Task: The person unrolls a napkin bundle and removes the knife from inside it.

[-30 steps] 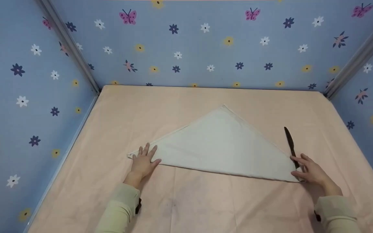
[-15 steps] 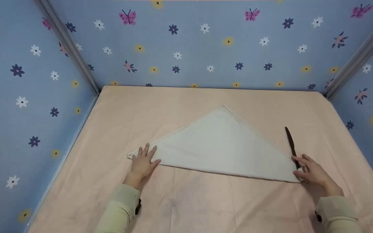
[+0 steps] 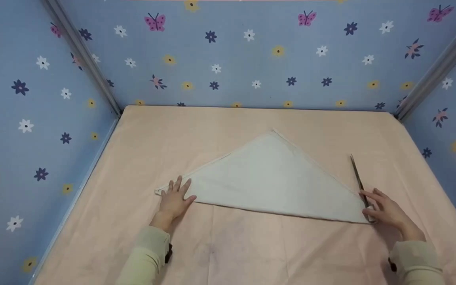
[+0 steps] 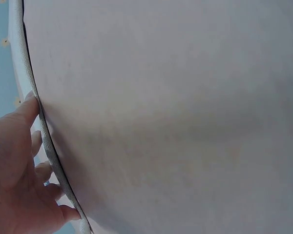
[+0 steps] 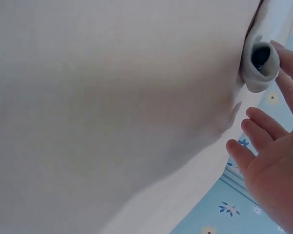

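Note:
A pale napkin (image 3: 267, 178) lies folded into a triangle, its peak pointing away from me. On its left corner rests my left hand (image 3: 173, 204), fingers spread and straight. At the right corner, my right hand (image 3: 390, 213) holds a dark table knife (image 3: 356, 168) between thumb and index finger, together with the cloth. The blade points away, with its narrow edge upward. In the right wrist view, a napkin corner is rolled around the dark handle end (image 5: 260, 56), and the other fingers extend free of it. The left wrist view shows fingertips along the napkin's folded edge (image 4: 49, 146).
A peach cloth (image 3: 247, 253) with light creases covers the table. Blue panels (image 3: 232, 59) with flowers and butterflies stand behind it and on both sides. Grey posts (image 3: 81, 51) rise at the back corners.
The knife has turned from its broad side to its narrow edge and shifted slightly right with the right hand. My left hand has stayed on the napkin.

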